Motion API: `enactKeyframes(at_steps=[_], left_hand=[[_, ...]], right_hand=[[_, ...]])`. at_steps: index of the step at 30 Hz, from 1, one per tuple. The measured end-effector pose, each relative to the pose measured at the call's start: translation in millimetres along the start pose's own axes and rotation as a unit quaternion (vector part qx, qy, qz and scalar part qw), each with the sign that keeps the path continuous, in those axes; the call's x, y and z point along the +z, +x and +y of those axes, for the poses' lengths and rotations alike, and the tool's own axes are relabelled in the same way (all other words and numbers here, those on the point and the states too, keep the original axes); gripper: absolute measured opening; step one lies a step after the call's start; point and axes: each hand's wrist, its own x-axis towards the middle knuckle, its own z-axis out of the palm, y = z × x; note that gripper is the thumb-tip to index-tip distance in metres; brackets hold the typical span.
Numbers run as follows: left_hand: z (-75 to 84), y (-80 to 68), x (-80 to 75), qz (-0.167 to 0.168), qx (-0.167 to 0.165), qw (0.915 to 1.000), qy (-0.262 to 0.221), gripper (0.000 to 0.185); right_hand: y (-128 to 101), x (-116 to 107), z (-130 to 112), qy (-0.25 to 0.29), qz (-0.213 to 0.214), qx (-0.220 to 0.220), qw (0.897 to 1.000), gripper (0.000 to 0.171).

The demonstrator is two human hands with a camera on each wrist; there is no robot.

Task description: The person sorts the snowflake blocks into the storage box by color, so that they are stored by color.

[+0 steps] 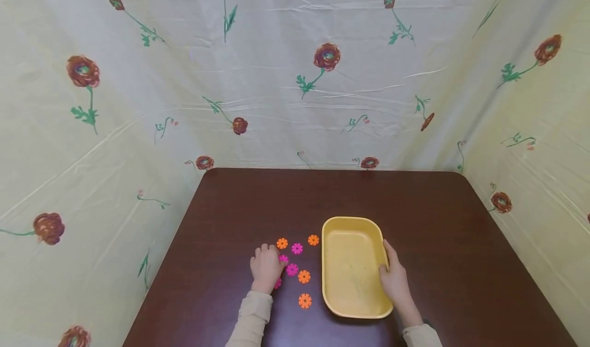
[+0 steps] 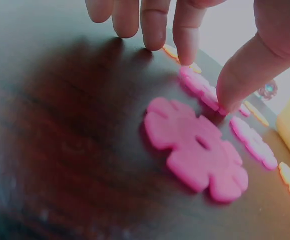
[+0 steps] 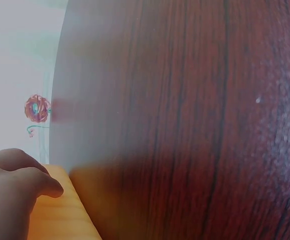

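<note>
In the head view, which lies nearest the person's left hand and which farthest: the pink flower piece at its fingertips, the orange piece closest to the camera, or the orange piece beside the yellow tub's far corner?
From the left hand:
1. Pink flower piece, touching the fingertips.
2. Near orange piece, toward the camera, right of the wrist.
3. Far orange piece, beside the yellow tub at its far left corner.

Orange discs: four — [image 1: 282, 243], [image 1: 313, 240], [image 1: 304, 276], [image 1: 304, 301]. Pink discs: four seen — [image 1: 297, 248], [image 1: 292, 269], [image 1: 283, 259] partly under fingers, [image 1: 278, 283] mostly hidden by wrist. Tray [image 1: 330, 285]: one, yellow, at 3 o'clock of discs. Table [image 1: 438, 214]: one. Hands: two — left [image 1: 266, 267], right [image 1: 393, 278].
</note>
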Motion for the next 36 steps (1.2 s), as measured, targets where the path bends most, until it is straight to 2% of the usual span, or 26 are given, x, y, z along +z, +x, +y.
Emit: enactKeyframes(at_steps=[6,11,15,17,23,29,36], left_hand=[[1.1,1.4,-6.4,-0.023,-0.010,0.9994,-0.025,0.037],[1.6,2.0,-11.0,-0.051,-0.030,0.9940,-0.092,0.030],[4.8,6.5,-15.4,-0.042,-0.029,0.9896,-0.134,0.020],[9.2,10.3,-20.3,-0.029,-0.019,0.9885,-0.147,0.015],[30.3,22.7,-37.8,-0.015,-0.002,0.9847,-0.174,0.012],[59.9,33.3,-52.5,-0.025,0.000,0.9802,-0.196,0.015],[101.3,43.8,-60.7,-0.058,0.015,0.9649,-0.255,0.015]], right_hand=[[-3,1,1,-0.002,0.003,-0.002,1.000,0.059],[-5,2,3,-0.008,0.000,0.000,1.000,0.059],[-7,3,2,-0.008,-0.001,0.003,1.000,0.059],[-8,3,2,-0.006,-0.001,0.004,1.000,0.059],[-10,4,1,-0.008,0.002,0.005,1.000,0.059],[-11,4,1,-0.004,0.000,0.011,1.000,0.059],[-12,4,1,0.007,-0.003,0.010,1.000,0.059]])
